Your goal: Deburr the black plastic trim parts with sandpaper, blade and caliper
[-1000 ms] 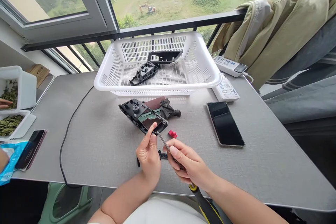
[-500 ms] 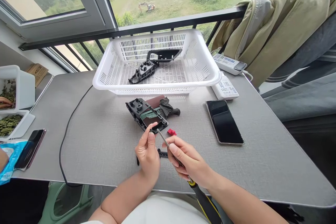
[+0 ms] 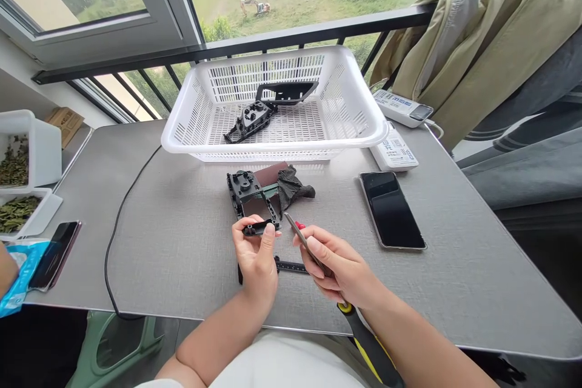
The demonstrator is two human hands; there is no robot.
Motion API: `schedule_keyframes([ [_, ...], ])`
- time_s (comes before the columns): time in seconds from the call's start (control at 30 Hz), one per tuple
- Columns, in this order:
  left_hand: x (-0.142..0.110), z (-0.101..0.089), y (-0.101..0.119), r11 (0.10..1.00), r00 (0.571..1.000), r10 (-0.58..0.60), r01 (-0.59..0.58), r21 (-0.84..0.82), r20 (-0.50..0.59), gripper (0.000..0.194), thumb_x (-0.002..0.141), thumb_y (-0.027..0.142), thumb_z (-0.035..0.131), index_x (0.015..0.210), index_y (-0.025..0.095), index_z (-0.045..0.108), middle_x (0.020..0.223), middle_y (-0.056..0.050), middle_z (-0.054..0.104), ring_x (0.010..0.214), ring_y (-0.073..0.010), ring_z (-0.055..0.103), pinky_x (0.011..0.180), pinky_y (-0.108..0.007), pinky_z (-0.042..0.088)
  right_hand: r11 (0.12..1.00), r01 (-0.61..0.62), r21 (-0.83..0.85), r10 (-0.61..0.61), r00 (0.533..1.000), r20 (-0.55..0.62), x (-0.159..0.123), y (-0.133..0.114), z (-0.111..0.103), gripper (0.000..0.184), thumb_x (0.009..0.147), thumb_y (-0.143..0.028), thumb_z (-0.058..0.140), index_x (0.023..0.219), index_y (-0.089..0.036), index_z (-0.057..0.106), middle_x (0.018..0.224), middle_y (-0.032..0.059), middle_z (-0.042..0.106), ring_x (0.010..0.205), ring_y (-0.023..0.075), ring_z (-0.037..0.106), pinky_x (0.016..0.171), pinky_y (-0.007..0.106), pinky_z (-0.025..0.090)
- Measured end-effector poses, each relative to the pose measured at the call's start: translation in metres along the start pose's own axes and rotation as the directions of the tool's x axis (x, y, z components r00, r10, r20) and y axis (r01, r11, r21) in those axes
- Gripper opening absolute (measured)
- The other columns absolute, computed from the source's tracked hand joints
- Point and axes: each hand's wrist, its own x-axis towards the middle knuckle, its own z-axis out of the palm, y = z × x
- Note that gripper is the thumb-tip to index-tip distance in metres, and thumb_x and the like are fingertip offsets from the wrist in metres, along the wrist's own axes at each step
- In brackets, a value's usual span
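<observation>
My left hand (image 3: 257, 257) grips the near end of a black plastic frame (image 3: 245, 185), thumb on top of its edge. The frame is tilted, with its far end over other things on the table. My right hand (image 3: 336, 264) is wrapped around the metal blade of a flat file (image 3: 300, 231), whose black and yellow handle hangs down past the table's edge. The file's tip points at the frame's near right corner, a little apart from it. A small red piece (image 3: 299, 225) lies behind the file. Below my hands is a partly hidden black caliper (image 3: 291, 266).
Reddish-brown sandpaper (image 3: 273, 173) and a crumpled dark cloth (image 3: 293, 188) lie behind the frame. A white basket (image 3: 273, 149) holds black plastic parts (image 3: 252, 120). At right lie a phone (image 3: 391, 211) and white boxes (image 3: 394, 151); at left, a cable (image 3: 113, 236) and another phone (image 3: 54, 254).
My left hand has turned the frame and shifted its grip, with the thumb now on the edge. The file's tip has drawn back from the frame, up and to the right.
</observation>
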Motion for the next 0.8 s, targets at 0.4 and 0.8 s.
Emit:
schedule_keyframes([
  [0.4, 0.0004, -0.0044, -0.0015, 0.999, 0.999, -0.022, 0.023, 0.028, -0.029, 0.033, 0.076, 0.048, 0.072, 0.086, 0.024, 0.053, 0.086, 0.002, 0.055, 0.072, -0.0077, 0.049, 0.066, -0.018, 0.042, 0.984, -0.181, 0.003, 0.180, 0.978, 0.103, 0.0000, 0.0033, 0.0069, 0.048, 0.077, -0.064, 0.062, 0.089, -0.020, 0.050, 0.051, -0.0133, 0.040, 0.032, -0.0010, 0.014, 0.024, 0.010, 0.029],
  [0.8, -0.0009, -0.0064, -0.0042, 0.997, 0.999, 0.014, -0.017, 0.076, 0.030, 0.028, 0.080, 0.048, 0.067, 0.087, 0.025, 0.052, 0.087, 0.001, 0.054, 0.076, -0.0102, 0.050, 0.073, -0.021, 0.042, 0.988, -0.130, 0.082, 0.125, 0.990, 0.069, -0.0015, 0.0013, 0.0079, 0.042, 0.081, -0.060, 0.061, 0.090, -0.020, 0.050, 0.051, -0.0136, 0.037, 0.032, -0.0008, 0.011, 0.023, 0.009, 0.027],
])
